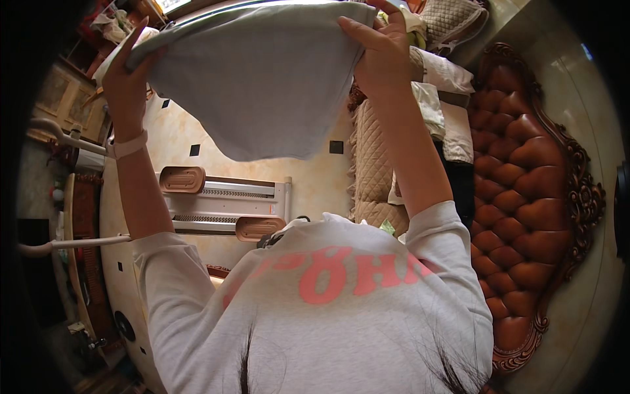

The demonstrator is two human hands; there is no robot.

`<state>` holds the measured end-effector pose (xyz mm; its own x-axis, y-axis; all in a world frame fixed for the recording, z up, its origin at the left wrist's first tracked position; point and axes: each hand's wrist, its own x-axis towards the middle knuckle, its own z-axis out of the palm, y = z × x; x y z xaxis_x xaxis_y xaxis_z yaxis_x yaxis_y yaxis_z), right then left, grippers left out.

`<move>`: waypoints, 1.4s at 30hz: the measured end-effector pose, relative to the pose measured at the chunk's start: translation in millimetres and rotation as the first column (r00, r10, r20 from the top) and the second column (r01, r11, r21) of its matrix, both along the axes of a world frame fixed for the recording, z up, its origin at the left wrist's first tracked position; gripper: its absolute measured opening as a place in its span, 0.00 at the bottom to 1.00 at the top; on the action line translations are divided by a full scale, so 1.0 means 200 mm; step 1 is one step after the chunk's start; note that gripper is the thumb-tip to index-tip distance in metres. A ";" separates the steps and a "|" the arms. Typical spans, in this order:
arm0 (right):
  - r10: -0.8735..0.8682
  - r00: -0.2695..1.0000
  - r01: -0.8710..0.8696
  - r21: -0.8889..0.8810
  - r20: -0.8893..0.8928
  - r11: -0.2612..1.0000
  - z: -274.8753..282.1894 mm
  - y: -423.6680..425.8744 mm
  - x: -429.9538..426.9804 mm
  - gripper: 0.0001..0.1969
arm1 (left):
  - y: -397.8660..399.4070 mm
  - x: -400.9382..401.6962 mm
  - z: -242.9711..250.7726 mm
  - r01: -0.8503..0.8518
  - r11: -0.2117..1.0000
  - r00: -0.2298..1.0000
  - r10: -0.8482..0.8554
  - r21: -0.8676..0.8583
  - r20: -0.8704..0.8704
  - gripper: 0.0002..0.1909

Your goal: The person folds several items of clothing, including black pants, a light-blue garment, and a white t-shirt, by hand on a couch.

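Note:
A piece of grey cloth (256, 83), perhaps a garment, is stretched out in the air between my raised hands at the top of the view. My left hand (129, 74) grips its left end, with one finger pointing up and a pale band around the wrist. At the upper right corner, my right hand (386, 54) pinches the fabric between thumb and fingers. The cloth's lower part hangs in a loose curve over the tiled floor (315, 184). Its top edge is partly cut off by the picture's rim.
To the right stands a tufted brown leather sofa (521, 197) with a carved wooden frame. Folded light cloths (456, 130) lie on its quilted beige cover (371, 162). Below the grey cloth is an elliptical exercise machine with brown pedals (182, 180) and a pale handlebar (88, 242).

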<state>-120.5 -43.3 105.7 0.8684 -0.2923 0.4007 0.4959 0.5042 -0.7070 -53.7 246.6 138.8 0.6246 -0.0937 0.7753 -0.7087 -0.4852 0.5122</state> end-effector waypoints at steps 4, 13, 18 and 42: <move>0.127 0.986 -0.124 -0.037 0.106 0.992 -0.04 -0.14 -0.02 0.29 | 0.00 -0.13 -0.06 0.032 0.991 0.996 -0.043 -0.128 -0.081 0.26; 0.275 0.947 -0.227 0.262 -0.165 0.938 -0.23 -0.23 -0.38 0.31 | -0.17 -0.53 -0.28 -0.060 0.972 0.998 0.063 -0.229 0.005 0.33; 0.031 0.990 -0.023 0.060 -0.137 0.998 -0.36 -0.14 -0.79 0.31 | -0.11 -0.84 -0.51 0.042 0.913 0.996 -0.069 -0.405 -0.051 0.35; 0.934 0.281 -0.853 -0.503 -0.219 0.138 -0.60 -0.27 -0.89 0.21 | -0.03 -0.56 -0.87 0.212 -0.854 -0.879 -0.379 -0.474 0.290 0.13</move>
